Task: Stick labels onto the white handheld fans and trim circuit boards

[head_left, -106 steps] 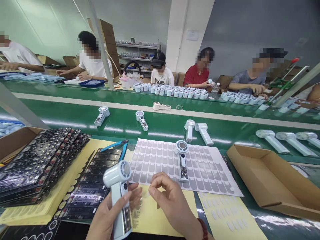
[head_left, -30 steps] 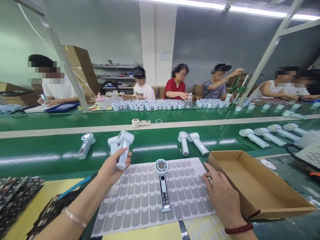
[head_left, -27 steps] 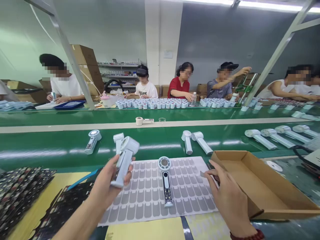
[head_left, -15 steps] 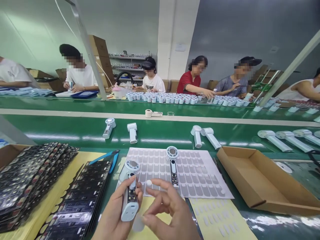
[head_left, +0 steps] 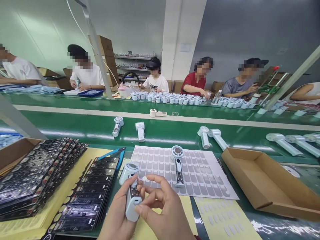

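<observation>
My left hand (head_left: 118, 208) is closed around the handle of a light-blue handheld fan (head_left: 130, 168), whose round head points away from me. The handle's front is uncovered and shows a circuit board. At the handle's near end, my right hand (head_left: 163, 208) is closed, its thumb tip against a smooth pale film piece (head_left: 132, 213) that overlaps the end face. A small white piece (head_left: 145, 179) shows at my right index fingertip. Beyond my hands, a second handheld fan (head_left: 178, 166) with its board exposed lies on a sheet of grey stickers (head_left: 200, 170).
Stacked black circuit panels (head_left: 82, 196) and blue-handled cutters (head_left: 110, 153) are on the left. A cardboard tray (head_left: 265, 180) stands at the right, near a yellow sheet of small stickers (head_left: 222, 216). More fans (head_left: 141, 131) lie on the green conveyor (head_left: 170, 133); co-workers sit across it.
My right hand has brought the pale film from beside the handle up against its near end. The view has shifted slightly left. Across the line, the red-sleeved arm has drawn back.
</observation>
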Demonstrator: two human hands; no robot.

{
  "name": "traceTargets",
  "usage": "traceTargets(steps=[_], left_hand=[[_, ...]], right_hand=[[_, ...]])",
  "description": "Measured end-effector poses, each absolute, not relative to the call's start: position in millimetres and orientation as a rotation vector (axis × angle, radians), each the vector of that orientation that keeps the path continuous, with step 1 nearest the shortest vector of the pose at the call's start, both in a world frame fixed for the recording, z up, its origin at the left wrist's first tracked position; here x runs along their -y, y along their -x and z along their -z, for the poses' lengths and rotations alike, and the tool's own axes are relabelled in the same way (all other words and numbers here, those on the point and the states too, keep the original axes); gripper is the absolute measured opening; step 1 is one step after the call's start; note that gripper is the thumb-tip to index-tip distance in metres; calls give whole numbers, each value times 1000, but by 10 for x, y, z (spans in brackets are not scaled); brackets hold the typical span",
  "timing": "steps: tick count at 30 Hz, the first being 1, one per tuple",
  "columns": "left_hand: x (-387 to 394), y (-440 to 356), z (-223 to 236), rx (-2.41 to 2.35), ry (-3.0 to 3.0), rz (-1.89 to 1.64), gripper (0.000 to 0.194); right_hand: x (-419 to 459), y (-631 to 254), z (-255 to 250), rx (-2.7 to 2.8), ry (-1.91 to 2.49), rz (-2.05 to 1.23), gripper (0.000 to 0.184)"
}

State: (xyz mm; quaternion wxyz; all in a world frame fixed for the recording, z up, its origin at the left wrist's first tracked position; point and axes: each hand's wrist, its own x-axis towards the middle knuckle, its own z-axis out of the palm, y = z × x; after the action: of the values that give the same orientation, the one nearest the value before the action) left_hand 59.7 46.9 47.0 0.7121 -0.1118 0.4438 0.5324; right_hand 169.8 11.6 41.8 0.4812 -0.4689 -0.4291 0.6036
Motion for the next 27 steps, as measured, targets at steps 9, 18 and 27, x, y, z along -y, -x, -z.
traceTargets(steps=[9,18,27], left_hand=[[-450,-614,-486,-971,249,-1188,19],[-359,-645,-534,-817,390,-1133,21],[-349,-307,-502,-1010,218,-1201,18]], right_hand=[[-113,-1665,-416,1078,1160,-1433,50],[25,-1624,-305,1508,1368,-861,74],[-201,-1782,-74,1231,1236,-1220,34]])
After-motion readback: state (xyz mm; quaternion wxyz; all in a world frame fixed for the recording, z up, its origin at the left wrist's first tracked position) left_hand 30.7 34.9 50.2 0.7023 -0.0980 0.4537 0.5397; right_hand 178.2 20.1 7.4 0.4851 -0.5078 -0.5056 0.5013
